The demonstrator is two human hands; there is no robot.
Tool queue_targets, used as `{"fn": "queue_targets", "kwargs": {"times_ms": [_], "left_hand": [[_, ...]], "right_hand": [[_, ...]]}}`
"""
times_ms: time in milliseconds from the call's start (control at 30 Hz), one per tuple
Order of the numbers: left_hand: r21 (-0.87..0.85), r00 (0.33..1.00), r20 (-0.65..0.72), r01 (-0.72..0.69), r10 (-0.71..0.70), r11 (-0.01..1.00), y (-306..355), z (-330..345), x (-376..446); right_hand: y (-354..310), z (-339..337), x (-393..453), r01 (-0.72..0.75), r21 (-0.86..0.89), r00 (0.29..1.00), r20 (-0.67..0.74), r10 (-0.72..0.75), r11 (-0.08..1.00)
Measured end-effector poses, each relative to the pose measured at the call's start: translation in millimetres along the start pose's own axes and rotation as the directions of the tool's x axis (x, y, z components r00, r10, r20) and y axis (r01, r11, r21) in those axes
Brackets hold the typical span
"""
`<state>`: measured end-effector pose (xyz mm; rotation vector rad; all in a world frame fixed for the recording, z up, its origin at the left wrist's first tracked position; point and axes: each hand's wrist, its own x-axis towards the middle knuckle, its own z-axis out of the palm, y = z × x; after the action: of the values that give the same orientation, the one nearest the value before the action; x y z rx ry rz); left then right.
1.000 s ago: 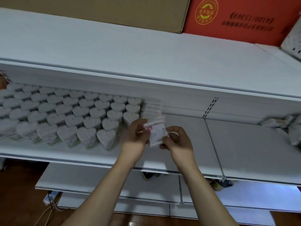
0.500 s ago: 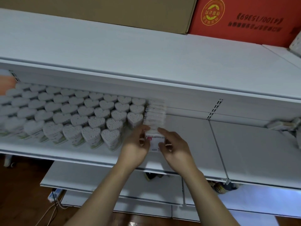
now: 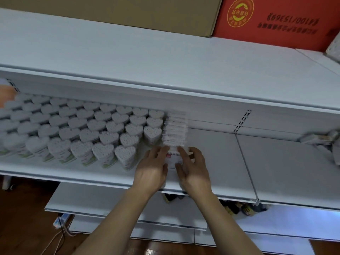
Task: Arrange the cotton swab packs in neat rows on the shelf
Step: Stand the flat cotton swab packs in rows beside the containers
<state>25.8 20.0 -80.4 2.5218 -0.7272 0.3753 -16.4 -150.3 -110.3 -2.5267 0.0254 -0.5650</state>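
left hand point(image 3: 152, 168), right hand point(image 3: 193, 170), fingers extended

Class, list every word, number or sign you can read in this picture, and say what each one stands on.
"(4100/15369)", seen upside down: on the red carton on the top shelf.
Round yellow emblem on the same carton: its characters are too blurred to read.
Small line under the number: too blurred.
Red-edged label on the flat pack between the left hand and right hand: too small.
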Motion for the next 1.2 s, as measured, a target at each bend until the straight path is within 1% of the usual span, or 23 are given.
{"fn": "queue_targets", "kwargs": {"times_ms": [67,167,233,333,433,533,600,733,900,1000,1200], "left_hand": [[0.027,1.000,-0.007,-0.006,0.006,1.000,-2.0,1.4,0.2],[0.062,1.000,-0.007,-0.005,0.006,0.998,-2.4,1.0,1.2],[0.075,1.000,0.000,0.003,-0.003,0.997,-2.1,-0.4,2.2],[0.103,1.000,-0.013,0.003,-0.001,0.995,-2.7,-0.4,4.1],[0.092,0.998,-0.057,-0.002,0.008,0.996,3.2,1.3,5.0],[0.084,0.994,-0.082,-0.066,0.073,0.994,22.7,4.2,8.4],[0.074,0.993,-0.050,-0.104,0.108,0.992,42.0,8.1,10.5],[0.066,0.987,0.029,-0.162,0.161,0.985,95.0,20.0,11.6],[0.057,0.965,0.097,-0.249,0.243,0.967,181.1,42.6,11.5],[0.018,0.954,0.104,-0.286,0.283,0.958,243.9,65.1,11.7],[-0.029,0.947,0.121,-0.297,0.298,0.954,372.3,118.1,10.5]], "right_hand": [[0.5,-0.1,1.9,-0.004,-0.035,0.999,0.035,0.005,0.999],[-1.4,-2.0,4.1,0.031,-0.120,0.998,0.053,-0.025,0.992],[-5.2,-4.8,1.9,0.026,-0.149,0.998,0.057,-0.018,0.988],[-10.6,-13.1,-3.2,-0.014,-0.171,1.000,-0.002,0.014,0.985],[-13.0,-24.7,-12.0,-0.067,-0.221,0.996,-0.074,0.052,0.973],[-11.9,-43.3,-21.9,-0.137,-0.293,0.989,-0.089,0.116,0.946],[-8.1,-59.7,-31.8,-0.176,-0.330,0.984,-0.089,0.155,0.928],[14.9,-98.8,-60.5,-0.232,-0.343,0.969,-0.167,0.184,0.910],[68.6,-163.7,-95.8,-0.331,-0.353,0.928,-0.288,0.235,0.875],[109.6,-209.5,-122.1,-0.377,-0.346,0.905,-0.336,0.262,0.859],[201.7,-305.7,-171.7,-0.435,-0.347,0.875,-0.382,0.299,0.831]]}}
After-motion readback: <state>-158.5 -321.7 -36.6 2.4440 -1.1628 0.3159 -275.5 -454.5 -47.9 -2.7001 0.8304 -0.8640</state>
